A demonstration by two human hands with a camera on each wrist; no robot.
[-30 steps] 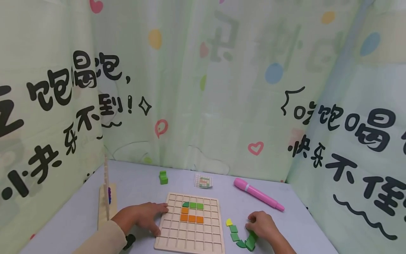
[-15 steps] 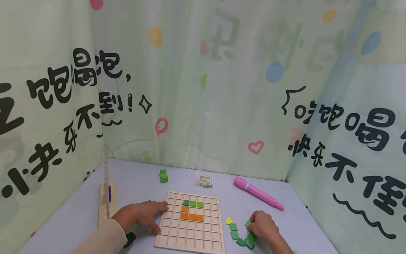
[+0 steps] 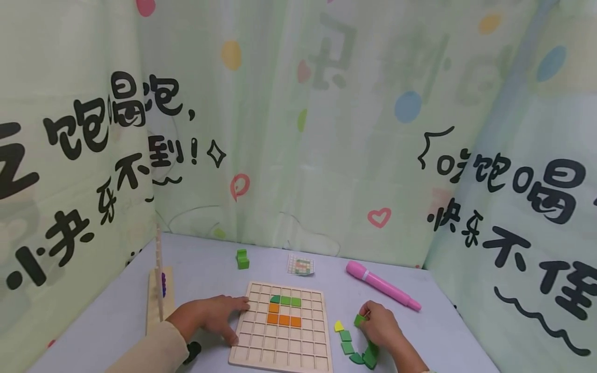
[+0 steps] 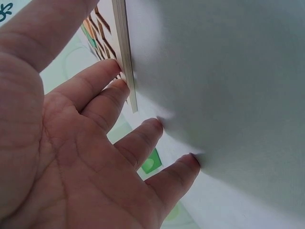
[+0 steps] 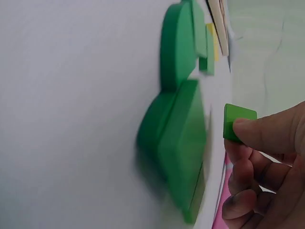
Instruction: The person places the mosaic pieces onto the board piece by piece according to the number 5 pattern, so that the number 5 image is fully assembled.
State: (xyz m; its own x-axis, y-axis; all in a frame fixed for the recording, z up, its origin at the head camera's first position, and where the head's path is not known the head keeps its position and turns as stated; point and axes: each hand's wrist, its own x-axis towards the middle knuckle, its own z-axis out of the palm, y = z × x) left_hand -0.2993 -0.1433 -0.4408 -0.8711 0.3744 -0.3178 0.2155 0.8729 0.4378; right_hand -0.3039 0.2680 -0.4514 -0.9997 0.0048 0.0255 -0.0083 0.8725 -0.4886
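A wooden grid board [image 3: 280,355] lies in the middle of the table, with a dark green rounded tile [image 3: 275,299], two light green squares [image 3: 290,301] and several orange tiles [image 3: 284,319] set in its cells. My left hand [image 3: 212,317] touches the board's left edge with spread, fairly straight fingers; the left wrist view has fingertips [image 4: 114,67] right at the board's side. Between thumb and fingers, my right hand [image 3: 382,326] pinches a green square tile [image 5: 233,114], held over the table right of the board. Below it lie several green tiles [image 5: 183,138] and a yellow tile [image 3: 338,326] in a curved row.
A pink marker pen [image 3: 384,286] lies at the back right. Behind the board are a small printed pattern card [image 3: 300,265] and stacked green blocks [image 3: 242,259]. On the left stands an upright wooden panel [image 3: 159,280] on a base. Printed curtains [image 3: 289,155] surround the table.
My right hand has come up from the green tiles and moved a little away from me, with the green square tile now showing in its fingertips. The left hand keeps its place.
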